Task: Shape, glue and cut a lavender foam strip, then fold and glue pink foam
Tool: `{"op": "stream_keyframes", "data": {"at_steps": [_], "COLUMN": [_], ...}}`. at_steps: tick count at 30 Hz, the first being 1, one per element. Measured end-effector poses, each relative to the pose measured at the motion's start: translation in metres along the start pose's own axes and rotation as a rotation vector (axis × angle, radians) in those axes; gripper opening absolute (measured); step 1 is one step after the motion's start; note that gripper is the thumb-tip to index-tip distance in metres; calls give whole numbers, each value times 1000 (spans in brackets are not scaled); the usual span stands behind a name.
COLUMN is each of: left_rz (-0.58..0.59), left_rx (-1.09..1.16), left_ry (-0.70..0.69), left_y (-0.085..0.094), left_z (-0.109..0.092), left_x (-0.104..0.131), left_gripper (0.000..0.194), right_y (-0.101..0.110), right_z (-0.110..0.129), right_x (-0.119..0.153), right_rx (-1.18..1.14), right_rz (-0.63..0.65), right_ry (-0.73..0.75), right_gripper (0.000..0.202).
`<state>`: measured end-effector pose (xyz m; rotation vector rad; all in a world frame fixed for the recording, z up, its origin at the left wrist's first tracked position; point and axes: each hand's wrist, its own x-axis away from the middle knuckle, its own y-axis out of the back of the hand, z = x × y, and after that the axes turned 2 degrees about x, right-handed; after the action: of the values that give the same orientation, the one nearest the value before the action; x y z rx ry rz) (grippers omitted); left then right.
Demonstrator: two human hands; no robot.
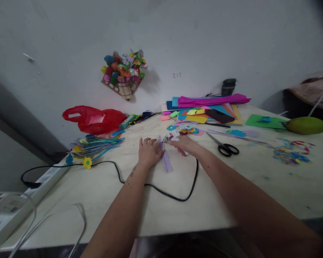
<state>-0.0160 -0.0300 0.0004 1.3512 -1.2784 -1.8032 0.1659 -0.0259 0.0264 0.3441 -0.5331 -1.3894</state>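
Observation:
A narrow light-purple paper strip lies lengthwise on the table in front of me. My left hand holds its left edge down, thumb on the paper and the other fingers reaching forward. In my right hand is a hot glue gun, its pale body partly covered by my fingers. The gun's tip points left, close to the upper part of the strip. A black cord runs from below the right hand, loops across the table and passes under my left forearm.
Black-handled scissors lie right of my right hand. Paper flowers with stems and a red plastic bag are at left. Coloured sheets are stacked behind. A white power strip lines the left edge; paper scraps lie at right.

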Motion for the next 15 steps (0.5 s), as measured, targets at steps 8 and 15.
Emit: {"op": "stream_keyframes", "data": {"at_steps": [8,15], "left_rz": [60,57], "left_rx": [-14,-25], "left_ry": [-2,-44], "left_y": [-5,-3], "left_z": [4,-1], "left_x": [0,1], "left_gripper": [45,44], "right_y": [-2,-3], "right_z": [-9,-8], "right_x": [-8,-7], "right_rx": [-65,-101], "right_rz": [70,87], "right_ry": [-22,-34], "right_gripper": [36,37]}}
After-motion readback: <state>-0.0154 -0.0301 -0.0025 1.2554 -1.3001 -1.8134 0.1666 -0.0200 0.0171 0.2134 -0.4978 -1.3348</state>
